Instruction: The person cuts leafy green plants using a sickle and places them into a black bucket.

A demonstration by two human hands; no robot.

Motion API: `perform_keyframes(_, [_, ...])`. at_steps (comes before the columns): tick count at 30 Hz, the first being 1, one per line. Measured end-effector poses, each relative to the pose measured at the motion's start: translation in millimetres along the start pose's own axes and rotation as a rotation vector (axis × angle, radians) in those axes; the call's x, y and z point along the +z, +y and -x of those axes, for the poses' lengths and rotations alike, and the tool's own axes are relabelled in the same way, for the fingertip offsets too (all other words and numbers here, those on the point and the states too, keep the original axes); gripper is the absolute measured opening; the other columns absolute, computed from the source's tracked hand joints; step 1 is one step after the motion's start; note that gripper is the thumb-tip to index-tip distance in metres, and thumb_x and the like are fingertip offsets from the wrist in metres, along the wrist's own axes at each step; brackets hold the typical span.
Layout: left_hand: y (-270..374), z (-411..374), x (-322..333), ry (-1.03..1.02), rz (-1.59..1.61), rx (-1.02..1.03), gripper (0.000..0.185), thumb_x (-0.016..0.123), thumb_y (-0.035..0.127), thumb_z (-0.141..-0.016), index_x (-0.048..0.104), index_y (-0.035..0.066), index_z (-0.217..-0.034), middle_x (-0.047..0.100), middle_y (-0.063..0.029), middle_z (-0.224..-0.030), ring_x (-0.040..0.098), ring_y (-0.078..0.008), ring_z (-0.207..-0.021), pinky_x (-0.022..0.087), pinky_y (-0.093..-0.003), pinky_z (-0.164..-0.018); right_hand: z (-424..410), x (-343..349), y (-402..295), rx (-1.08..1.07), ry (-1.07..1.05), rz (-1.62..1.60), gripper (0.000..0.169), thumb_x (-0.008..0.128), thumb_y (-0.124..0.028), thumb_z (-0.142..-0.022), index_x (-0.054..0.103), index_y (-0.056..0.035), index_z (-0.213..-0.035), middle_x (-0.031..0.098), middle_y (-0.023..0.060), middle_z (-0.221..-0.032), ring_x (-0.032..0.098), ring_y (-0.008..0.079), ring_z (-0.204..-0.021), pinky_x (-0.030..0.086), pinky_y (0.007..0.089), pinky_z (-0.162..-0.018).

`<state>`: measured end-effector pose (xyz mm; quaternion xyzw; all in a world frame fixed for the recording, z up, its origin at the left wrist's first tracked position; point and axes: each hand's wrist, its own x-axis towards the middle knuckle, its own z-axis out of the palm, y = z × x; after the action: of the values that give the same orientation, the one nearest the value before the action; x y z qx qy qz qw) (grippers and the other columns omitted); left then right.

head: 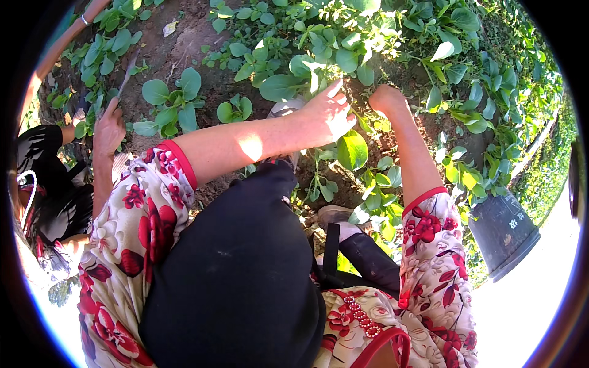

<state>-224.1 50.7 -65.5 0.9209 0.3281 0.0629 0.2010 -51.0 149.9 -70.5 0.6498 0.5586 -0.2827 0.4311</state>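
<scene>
My left hand (327, 115) reaches across in front of my dark-clad knee, its fingers partly curled among leafy green plants. A bright broad leaf (352, 150) hangs just below its fingers. Close by on the right, my right hand (389, 103) is bent into a fist low over the soil, beside small-leaved weeds (384, 39). Its fingertips are hidden, and whether either hand grips a stem cannot be made out. Broad-leaved seedlings (280, 87) grow just beyond my left hand. More leafy plants (377, 184) stand between my shoes, below the hands.
At left, another person's hand (109, 129) holds a thin blade-like tool (128, 73) near the plants. A dark bucket (504, 234) bearing writing lies tilted at right. My shoe (338, 215) rests among plants. Separate seedlings (172, 103) grow in bare soil (184, 43).
</scene>
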Motion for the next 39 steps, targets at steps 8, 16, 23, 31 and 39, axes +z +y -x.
perform_keyframes(8, [-2,-7,-11,-0.265,0.14,-0.05,0.024,0.039,0.023,-0.095,0.057,0.01,-0.102,0.056,-0.0164,-0.126,0.045,-0.0321,-0.124,0.011,-0.0631,-0.11,-15,6,30,-0.234,0.029,-0.045,0.033,0.053,-0.014,-0.076,0.065,0.0031,-0.101,0.062,0.0252,-0.107,0.061,0.0361,-0.103,0.047,0.0405,-0.091])
perform_keyframes(16, [-2,5,-3,-0.121,0.082,-0.072,0.025,0.047,0.02,-0.087,0.057,0.008,-0.106,0.056,-0.0077,-0.088,0.053,-0.0244,-0.099,0.021,-0.0609,-0.108,20,6,15,-0.288,0.197,0.019,0.031,0.051,-0.012,-0.077,0.066,-0.01,-0.104,0.066,0.0188,-0.103,0.062,0.037,-0.099,0.048,0.0456,-0.086])
perform_keyframes(23, [-4,0,-37,-0.27,0.032,-0.017,0.037,0.049,0.019,-0.085,0.057,0.008,-0.12,0.059,-0.0075,-0.093,0.054,-0.0234,-0.101,0.022,-0.0594,-0.107,21,21,24,-0.257,0.272,-0.102,0.03,0.05,-0.013,-0.077,0.065,-0.0122,-0.103,0.065,0.0206,-0.1,0.062,0.0378,-0.096,0.049,0.0459,-0.083])
perform_keyframes(31, [0,-2,-46,-0.313,-0.01,-0.023,0.042,0.055,0.016,-0.081,0.058,0.009,-0.122,0.061,-0.0061,-0.093,0.053,-0.0217,-0.103,0.021,-0.0588,-0.108,33,32,26,-0.119,0.296,-0.292,0.031,0.048,-0.014,-0.077,0.063,-0.0113,-0.104,0.064,0.0237,-0.096,0.062,0.0399,-0.094,0.048,0.0459,-0.081])
perform_keyframes(39, [2,-3,-44,-0.329,-0.032,-0.014,0.041,0.056,0.015,-0.08,0.059,0.008,-0.121,0.06,-0.0061,-0.094,0.052,-0.0216,-0.104,0.02,-0.0591,-0.109,38,56,74,0.051,0.359,-0.714,0.033,0.046,-0.008,-0.076,0.06,-0.0015,-0.106,0.063,0.0249,-0.093,0.062,0.0409,-0.088,0.048,0.0453,-0.076])
